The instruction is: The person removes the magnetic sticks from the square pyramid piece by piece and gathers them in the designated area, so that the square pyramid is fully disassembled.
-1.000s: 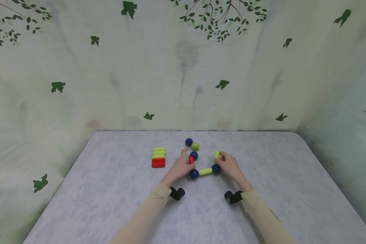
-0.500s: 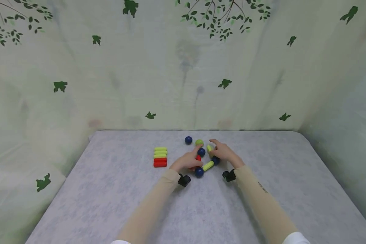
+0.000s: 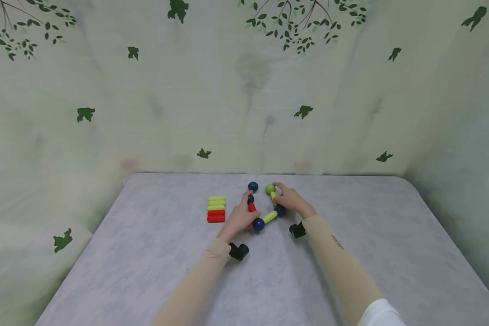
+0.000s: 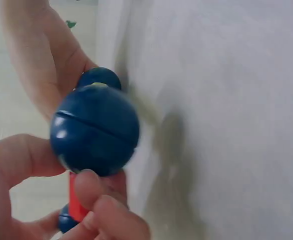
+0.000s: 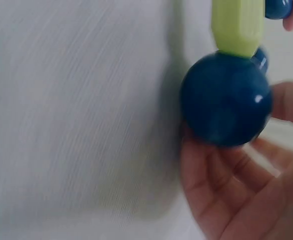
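A chain of balls and rods is between my hands. My left hand grips its red rod, which has a blue ball at the near end and another blue ball at the far end. A yellow rod links the near ball to a blue ball by my right hand. That hand holds a second yellow rod, with its index fingertip at the green ball at the rod's far end. In the right wrist view, the blue ball hides the held rod.
A separate blue ball lies just beyond the left index fingertip. To the left, several yellow rods and two red rods lie stacked side by side on the grey tabletop. A leaf-patterned cloth hangs behind.
The green ball moved from beside the loose blue ball to the far yellow rod's end. My right hand moved forward and left. My left hand shifted right, then back left with the red rod.
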Tool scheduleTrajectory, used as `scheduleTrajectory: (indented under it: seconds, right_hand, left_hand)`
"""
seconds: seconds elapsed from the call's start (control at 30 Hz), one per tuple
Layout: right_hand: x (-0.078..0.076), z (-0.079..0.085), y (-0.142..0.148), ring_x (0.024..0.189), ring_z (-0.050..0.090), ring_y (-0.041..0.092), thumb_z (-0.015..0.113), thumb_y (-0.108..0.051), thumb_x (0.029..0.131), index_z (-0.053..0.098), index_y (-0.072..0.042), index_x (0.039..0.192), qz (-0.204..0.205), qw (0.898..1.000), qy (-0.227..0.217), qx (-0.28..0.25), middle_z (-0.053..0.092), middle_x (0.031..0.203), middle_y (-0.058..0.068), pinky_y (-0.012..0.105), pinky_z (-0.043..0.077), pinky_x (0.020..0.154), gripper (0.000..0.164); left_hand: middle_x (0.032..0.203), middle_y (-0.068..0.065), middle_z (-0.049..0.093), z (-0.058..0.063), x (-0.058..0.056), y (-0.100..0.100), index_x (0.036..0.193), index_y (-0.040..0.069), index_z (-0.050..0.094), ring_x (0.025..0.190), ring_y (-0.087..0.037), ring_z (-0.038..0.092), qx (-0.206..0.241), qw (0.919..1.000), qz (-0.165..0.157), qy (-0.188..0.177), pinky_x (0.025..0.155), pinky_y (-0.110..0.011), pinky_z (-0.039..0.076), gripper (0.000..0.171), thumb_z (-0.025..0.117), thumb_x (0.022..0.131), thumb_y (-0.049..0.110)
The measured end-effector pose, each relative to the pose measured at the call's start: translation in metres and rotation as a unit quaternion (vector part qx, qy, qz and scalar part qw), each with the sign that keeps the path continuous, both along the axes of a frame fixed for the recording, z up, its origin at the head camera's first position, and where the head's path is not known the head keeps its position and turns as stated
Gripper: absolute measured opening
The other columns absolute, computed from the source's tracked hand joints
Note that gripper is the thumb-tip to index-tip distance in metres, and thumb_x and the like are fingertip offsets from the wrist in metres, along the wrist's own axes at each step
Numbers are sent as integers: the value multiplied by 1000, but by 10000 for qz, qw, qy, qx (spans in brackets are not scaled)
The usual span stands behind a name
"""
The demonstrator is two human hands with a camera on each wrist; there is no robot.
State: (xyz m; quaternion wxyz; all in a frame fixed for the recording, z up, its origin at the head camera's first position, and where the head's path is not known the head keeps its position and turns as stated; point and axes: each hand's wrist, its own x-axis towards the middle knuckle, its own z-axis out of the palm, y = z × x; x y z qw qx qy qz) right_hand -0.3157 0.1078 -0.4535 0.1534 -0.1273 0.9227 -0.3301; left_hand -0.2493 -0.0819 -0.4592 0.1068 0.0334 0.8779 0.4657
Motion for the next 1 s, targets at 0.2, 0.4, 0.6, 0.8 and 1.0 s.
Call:
scheduleTrajectory:
  seconds: [0.2, 0.4, 0.6, 0.8, 1.0]
  right_hand:
    - [34, 0, -44, 71, 50, 21, 56, -14, 88, 33, -3, 144, -170, 9996, 133, -173, 58, 90, 13, 34, 42, 64, 62]
    - [81, -10, -98, 54, 43, 13, 60, -11, 85, 30, 0, 139, 48, 9958, 89, -915, 49, 66, 3, 26, 35, 49, 62]
    - [98, -15, -116, 49, 37, 11, 60, -9, 85, 28, -1, 138, -197, 9903, -101, -1369, 42, 60, -1, 24, 30, 46, 63]
    - [97, -21, -84, 51, 40, 12, 62, -13, 86, 25, -3, 140, -98, 9852, -524, -1629, 47, 61, -1, 26, 34, 49, 66]
    - [95, -18, -40, 49, 43, 12, 62, -15, 90, 26, -2, 139, 46, 9925, -354, -1167, 50, 60, 0, 26, 35, 48, 63]
  left_hand:
    - [63, -2, 47, 9, 33, -47, 150, 17, 25, 48, -14, 41, 69, 9974, 483, 528, 48, -26, 36, 72, 57, 86, 13]
    - [66, -3, 45, 3, 63, -115, 150, 13, 22, 50, -14, 36, -792, 9955, 456, 249, 48, -28, 32, 71, 53, 86, 13]
    - [69, -2, 41, -5, 50, -141, 151, 15, 19, 55, -15, 33, -960, 9946, -386, -79, 54, -29, 29, 71, 52, 89, 13]
    - [66, 0, 39, -6, 44, -121, 149, 18, 22, 54, -14, 35, -844, 9921, -907, -206, 54, -28, 27, 70, 55, 88, 14]
    - [65, 0, 46, -8, 43, -85, 151, 13, 20, 54, -14, 40, -772, 9869, -1418, 2, 54, -28, 31, 71, 59, 91, 15]
